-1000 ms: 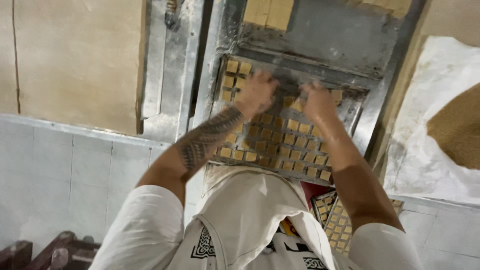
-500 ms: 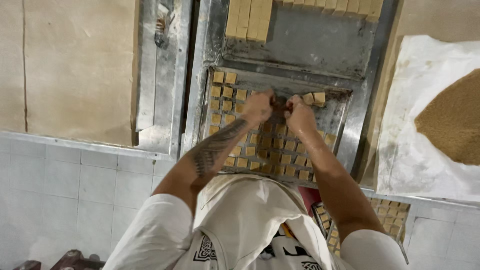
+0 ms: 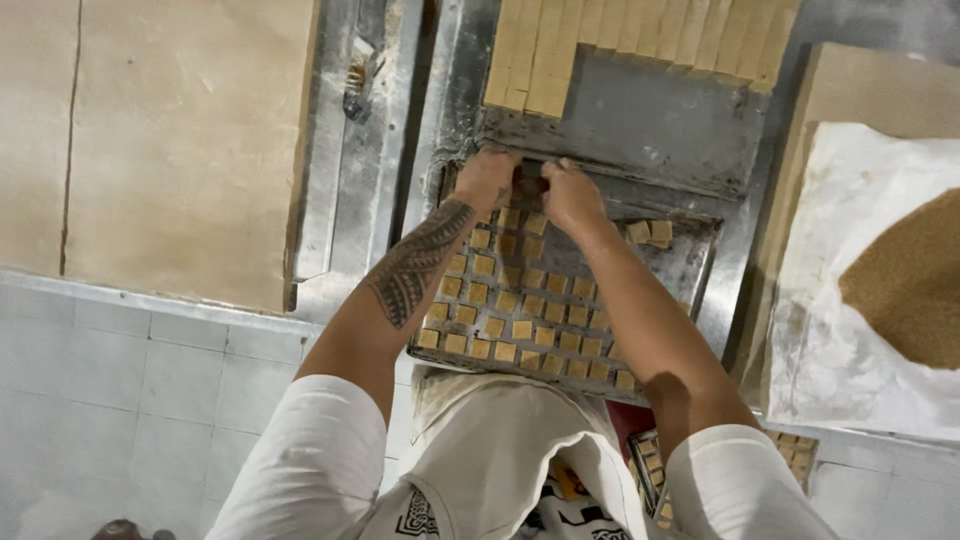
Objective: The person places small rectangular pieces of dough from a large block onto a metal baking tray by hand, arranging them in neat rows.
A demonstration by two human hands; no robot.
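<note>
Hands together at the tray's (image 3: 700,290) far edge: your left hand (image 3: 487,178) and right hand (image 3: 570,193) pinch dough squares (image 3: 520,330); keep rows even.

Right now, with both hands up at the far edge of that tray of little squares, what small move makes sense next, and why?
Probably set down squares at the tray's far rim: the left hand and right hand meet there, the near rows of dough squares are full, and bare metal shows beside the two squares at the far right.
</note>
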